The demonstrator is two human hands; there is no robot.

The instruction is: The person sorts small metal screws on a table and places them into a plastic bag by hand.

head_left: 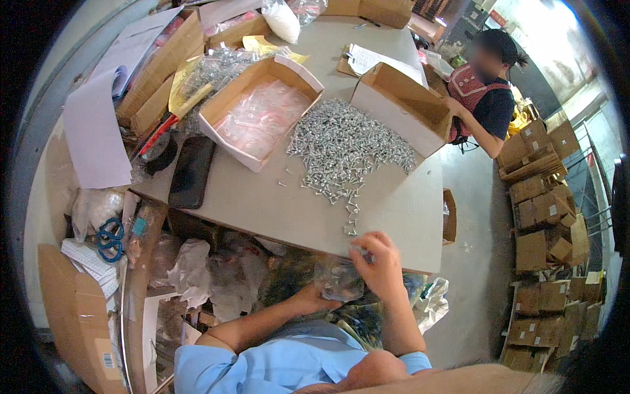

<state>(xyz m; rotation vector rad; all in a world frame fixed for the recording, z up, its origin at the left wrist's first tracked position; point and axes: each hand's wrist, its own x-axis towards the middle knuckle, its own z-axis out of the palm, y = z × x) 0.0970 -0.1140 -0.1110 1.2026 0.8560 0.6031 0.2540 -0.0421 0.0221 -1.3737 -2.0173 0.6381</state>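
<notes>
A large heap of small silver screws (344, 146) is spread on the grey table (262, 203), with a thin trail running toward the near edge. My right hand (379, 262) is at that edge, its fingers pinched on a few screws over the mouth of a small clear plastic bag (339, 279). My left hand (314, 299) holds the bag from below, just under the table edge. The bag has screws inside.
An open cardboard box (259, 115) of small clear bags stands left of the heap, a second open box (403, 105) behind it. A black phone (191, 172) lies at the table's left. Another person (482, 92) sits at the far right. Stacked cartons (548, 210) line the floor.
</notes>
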